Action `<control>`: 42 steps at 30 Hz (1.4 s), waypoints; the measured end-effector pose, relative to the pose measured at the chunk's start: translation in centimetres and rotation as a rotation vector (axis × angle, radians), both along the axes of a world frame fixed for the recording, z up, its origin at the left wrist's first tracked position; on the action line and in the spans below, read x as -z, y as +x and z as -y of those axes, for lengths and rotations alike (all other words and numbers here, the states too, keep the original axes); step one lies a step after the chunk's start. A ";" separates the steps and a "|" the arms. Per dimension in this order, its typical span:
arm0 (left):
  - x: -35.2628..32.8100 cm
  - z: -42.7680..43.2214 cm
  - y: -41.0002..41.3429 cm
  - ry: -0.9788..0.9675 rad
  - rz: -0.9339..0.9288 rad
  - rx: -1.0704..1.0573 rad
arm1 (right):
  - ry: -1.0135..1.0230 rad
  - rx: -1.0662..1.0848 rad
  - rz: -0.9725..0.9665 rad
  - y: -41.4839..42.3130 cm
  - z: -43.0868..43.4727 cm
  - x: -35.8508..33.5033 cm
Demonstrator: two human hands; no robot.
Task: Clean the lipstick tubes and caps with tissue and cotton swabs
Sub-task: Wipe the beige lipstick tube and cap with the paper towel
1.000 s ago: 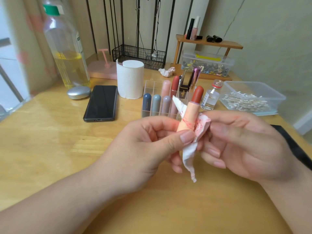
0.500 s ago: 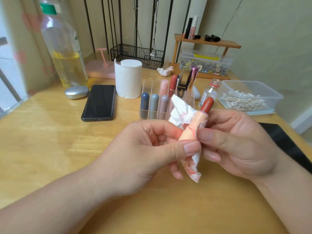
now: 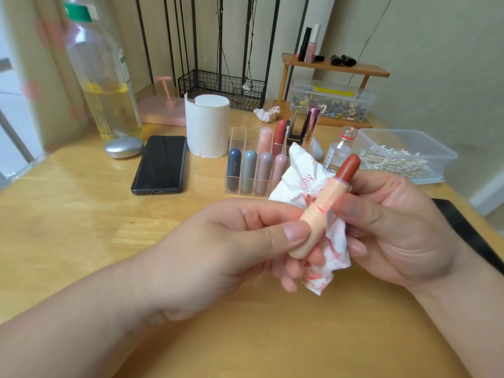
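An uncapped peach lipstick tube point(image 3: 317, 214) with a brick-red bullet tilts up to the right over the table. My left hand point(image 3: 226, 249) pinches its lower end between thumb and fingers. A crumpled white tissue point(image 3: 302, 178), smeared red, wraps behind and under the tube. My right hand point(image 3: 392, 227) holds the tissue against the tube's upper part, thumb pressing on the front. Red smears show on the tube's middle. A clear organizer point(image 3: 240, 159) behind holds several capped lipsticks.
On the wooden table point(image 3: 81, 214) lie a black phone point(image 3: 161, 163), a tissue roll point(image 3: 207, 125), a small glass bottle point(image 3: 339, 151), and a clear box of cotton swabs point(image 3: 403, 156). A big oil bottle point(image 3: 101, 77) stands far left. A used tissue wad point(image 3: 266, 113) lies at the back.
The tube has tilted further right and its tip dropped lower. The tissue has shifted round the tube, bunching up behind it. My right thumb now presses on the tube's front.
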State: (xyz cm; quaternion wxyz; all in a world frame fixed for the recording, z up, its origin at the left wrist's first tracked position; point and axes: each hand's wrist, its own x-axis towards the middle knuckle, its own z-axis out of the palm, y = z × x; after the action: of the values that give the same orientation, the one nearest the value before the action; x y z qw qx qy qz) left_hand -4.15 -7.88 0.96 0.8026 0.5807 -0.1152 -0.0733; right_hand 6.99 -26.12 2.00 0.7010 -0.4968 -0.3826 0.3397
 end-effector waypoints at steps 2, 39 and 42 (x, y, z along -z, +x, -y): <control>0.1 0.1 0.0 0.093 0.026 -0.084 | 0.008 -0.003 -0.020 -0.1 -0.1 -0.1; 0.4 0.1 0.3 0.069 0.013 -0.011 | -0.103 -0.002 0.002 -0.3 -0.1 -0.2; 0.5 0.1 0.5 0.084 0.013 -0.037 | -0.123 0.005 0.078 -0.6 -0.4 -0.2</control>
State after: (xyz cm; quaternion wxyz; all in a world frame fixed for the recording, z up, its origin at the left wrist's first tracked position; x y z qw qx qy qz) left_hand -3.67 -7.94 0.45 0.7780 0.6163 -0.1064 -0.0596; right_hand 6.42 -25.70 2.23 0.6548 -0.5527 -0.3867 0.3410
